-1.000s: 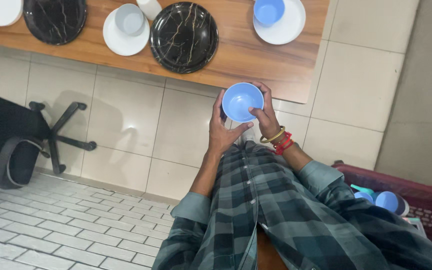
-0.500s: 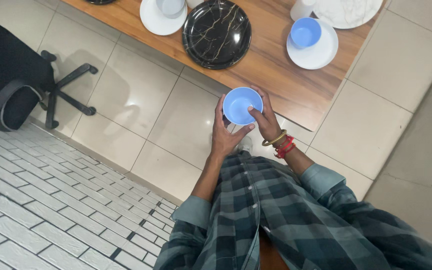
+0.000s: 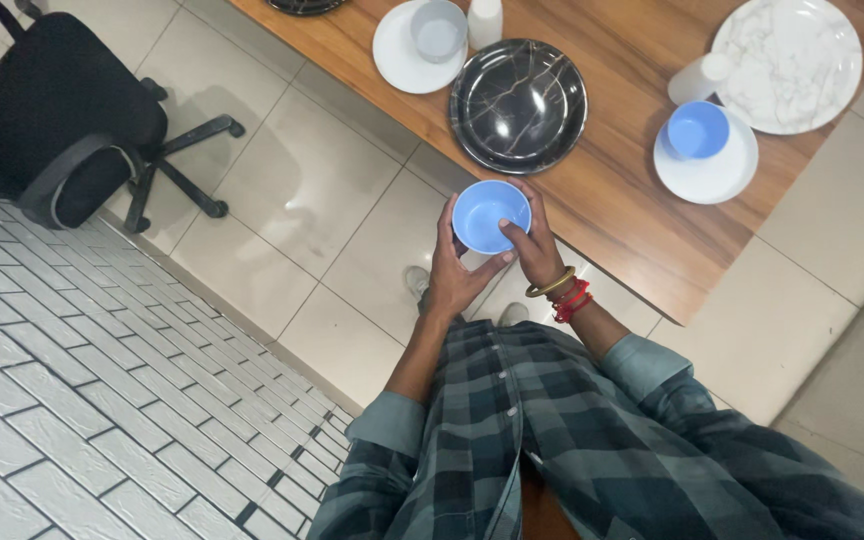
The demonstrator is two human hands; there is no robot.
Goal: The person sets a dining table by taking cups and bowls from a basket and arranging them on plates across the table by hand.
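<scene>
Both my hands cup a light-blue bowl [image 3: 490, 215] just off the wooden table [image 3: 612, 190] edge: left hand [image 3: 454, 272] and right hand [image 3: 530, 243] closed in a firm grip. Carrying step, I judge; next needs a bare spot beside the black plate [image 3: 518, 104].

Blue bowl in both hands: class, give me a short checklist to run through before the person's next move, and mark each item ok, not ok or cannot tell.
1. Both hands on the blue bowl: ok. The left hand cups its side and the right hand grips the rim.
2. Bowl upright, opening up: ok.
3. Bowl empty: ok, only bare blue inside.
4. Bare wood on the table near the bowl: ok, between the black marbled plate and the table edge.
5. Neighbouring white plate already carries a blue bowl: ok.
6. Underside of the held bowl clean: cannot tell, hidden.
</scene>
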